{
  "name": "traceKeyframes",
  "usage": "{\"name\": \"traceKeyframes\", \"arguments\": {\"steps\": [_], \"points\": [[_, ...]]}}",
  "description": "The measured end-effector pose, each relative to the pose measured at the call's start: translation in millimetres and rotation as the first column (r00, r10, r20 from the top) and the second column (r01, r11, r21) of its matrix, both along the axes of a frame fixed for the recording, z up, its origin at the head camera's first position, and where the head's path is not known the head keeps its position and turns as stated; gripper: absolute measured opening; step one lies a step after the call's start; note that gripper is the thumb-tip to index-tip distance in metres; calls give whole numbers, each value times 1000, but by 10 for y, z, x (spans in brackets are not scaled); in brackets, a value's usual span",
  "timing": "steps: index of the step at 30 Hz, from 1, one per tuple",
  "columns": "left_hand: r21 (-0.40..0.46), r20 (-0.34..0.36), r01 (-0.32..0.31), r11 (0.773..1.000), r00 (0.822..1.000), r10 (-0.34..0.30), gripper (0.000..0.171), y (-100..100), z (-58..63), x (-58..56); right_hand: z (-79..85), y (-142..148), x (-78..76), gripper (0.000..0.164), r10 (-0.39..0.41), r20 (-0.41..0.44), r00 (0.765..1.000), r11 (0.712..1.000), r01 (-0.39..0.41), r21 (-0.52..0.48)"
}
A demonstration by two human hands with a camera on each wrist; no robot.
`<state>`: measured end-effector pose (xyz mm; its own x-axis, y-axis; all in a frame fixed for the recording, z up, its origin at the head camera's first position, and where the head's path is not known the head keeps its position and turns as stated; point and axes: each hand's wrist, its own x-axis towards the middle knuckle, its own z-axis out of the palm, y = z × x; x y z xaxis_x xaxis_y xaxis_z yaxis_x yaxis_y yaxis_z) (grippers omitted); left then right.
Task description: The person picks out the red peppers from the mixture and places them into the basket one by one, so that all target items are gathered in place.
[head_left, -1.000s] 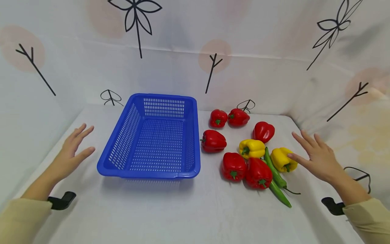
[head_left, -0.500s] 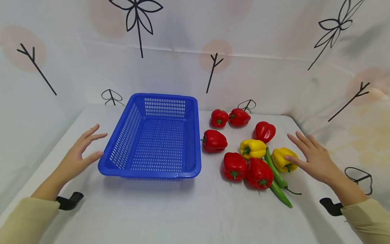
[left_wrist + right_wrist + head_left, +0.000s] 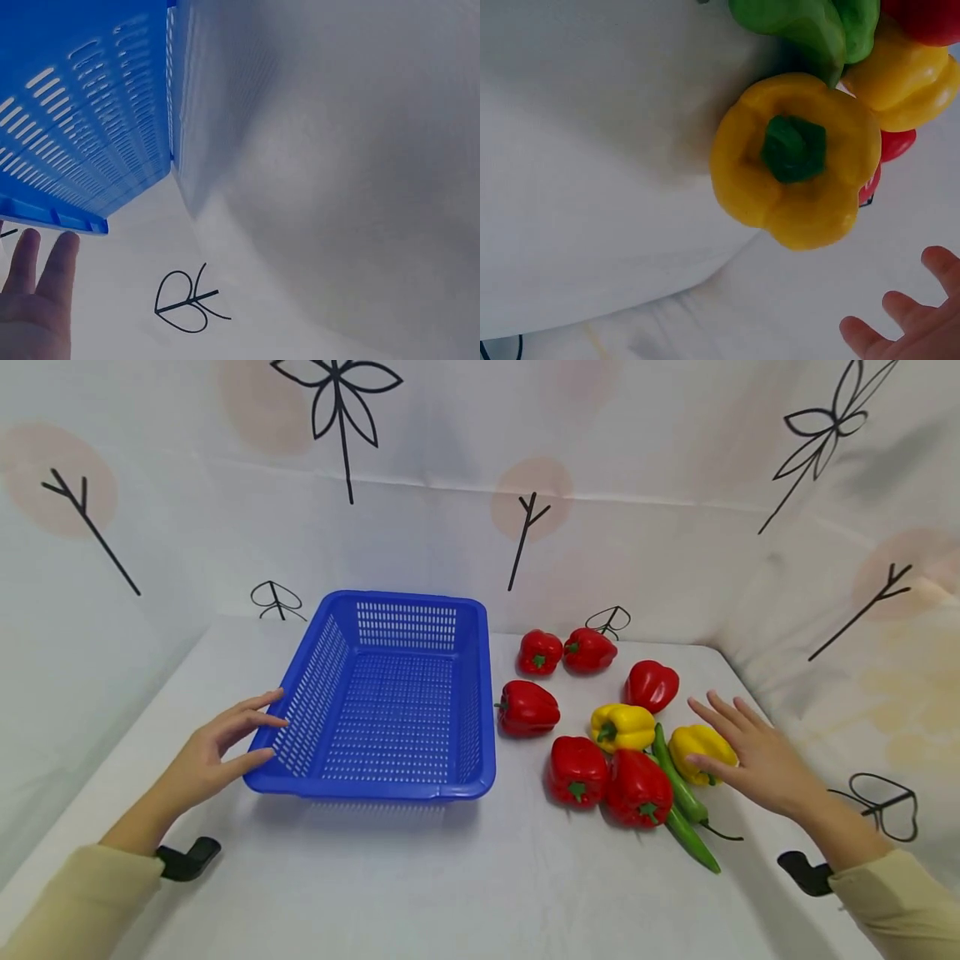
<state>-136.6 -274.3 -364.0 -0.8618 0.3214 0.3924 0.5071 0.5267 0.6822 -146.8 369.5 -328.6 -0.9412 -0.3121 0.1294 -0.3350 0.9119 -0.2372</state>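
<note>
A blue slotted plastic basket stands left of centre with nothing in it. At its left rim is my left hand, fingers extended and overlapping the edge in the head view. The left wrist view has the fingertips right at the basket's rim. Over on the right, my right hand hovers by a yellow bell pepper, fingers spread, thumb overlapping it. Seen from the right wrist, that yellow bell pepper sits apart from the fingers. Neither hand holds anything.
Right of the basket lie several red bell peppers, a second yellow one and two long green peppers. All rest on a white-covered table. A patterned cloth hangs behind.
My left hand has moved right, from beside the basket to its left rim. The right hand has shifted slightly left, over the yellow bell pepper's edge. The basket and peppers stay put.
</note>
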Motion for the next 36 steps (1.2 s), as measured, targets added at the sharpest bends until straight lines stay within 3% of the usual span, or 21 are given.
{"name": "traceKeyframes", "arguments": {"steps": [15, 23, 36], "points": [[117, 4, -4, 993, 1000, 4, 23, 59, -36, 47, -42, -173, 70, 81, 10, 125, 992, 997, -1, -71], [200, -4, 1, 980, 1000, -1, 19, 84, -49, 59, -76, -231, 75, 81, 73, 136, 988, 992, -58, -111], [221, -2, -5, 975, 1000, 5, 18, 101, -56, 37, -117, -342, 83, 77, 128, 184, 975, 981, -96, -170]]}}
